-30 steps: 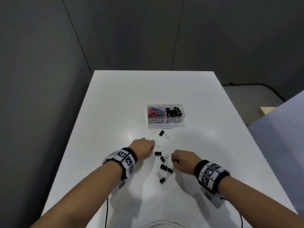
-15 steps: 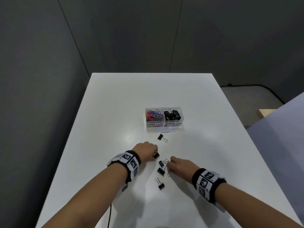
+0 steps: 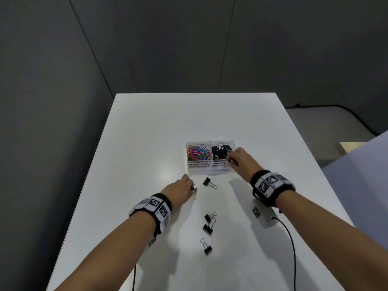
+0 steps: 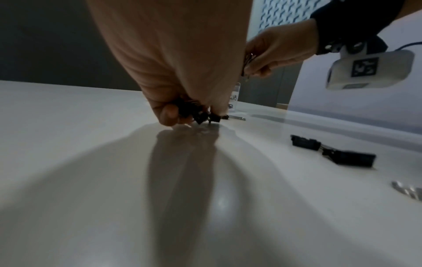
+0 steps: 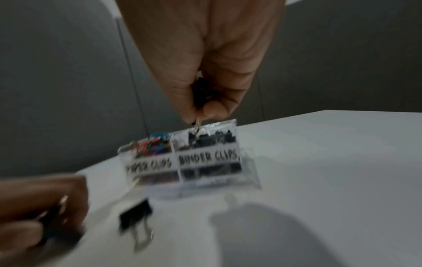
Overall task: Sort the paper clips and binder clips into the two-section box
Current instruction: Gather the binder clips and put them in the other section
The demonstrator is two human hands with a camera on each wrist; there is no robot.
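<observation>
My right hand (image 3: 239,157) pinched a binder clip (image 5: 200,94) over the box's (image 3: 210,164) binder-clip side; my left hand (image 3: 180,190) gripped another clip (image 4: 200,113) against the table (image 3: 147,143).

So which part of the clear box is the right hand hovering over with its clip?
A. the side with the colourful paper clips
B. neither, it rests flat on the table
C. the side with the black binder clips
C: the right hand pinches a binder clip over the box section labelled for binder clips, already holding black ones.
</observation>
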